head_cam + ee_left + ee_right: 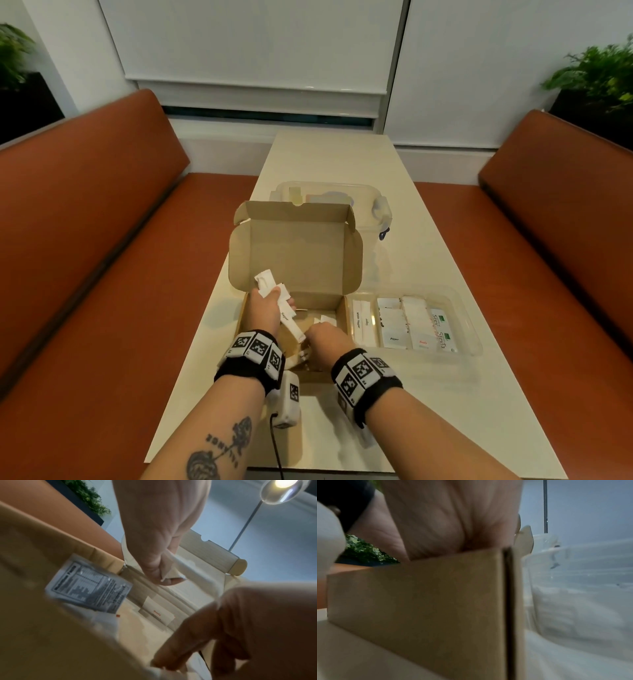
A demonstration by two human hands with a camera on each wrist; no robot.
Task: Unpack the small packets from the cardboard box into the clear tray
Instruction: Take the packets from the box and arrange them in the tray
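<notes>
The open cardboard box [337,310] sits mid-table with its lid [296,253] tipped back. My left hand [274,298] is raised over the box's left side. It grips a bunch of white packets [269,282] and a long sugar stick [291,323]; the left wrist view shows the fingers [154,566] curled round them. My right hand [323,337] reaches down inside the box. Its fingertips [164,662] touch white packets on the floor, but the grip is unclear. Loose packets [89,586] lie in the box. The clear tray [471,330], right of the box, holds rows of packets [394,325].
A clear lidded container [378,202] with a blue latch stands behind the box lid. Orange benches [102,274] flank the narrow cream table [428,411]. Plants [596,72] stand in dark planters at both back corners. In the right wrist view the box wall [419,601] hides the fingers.
</notes>
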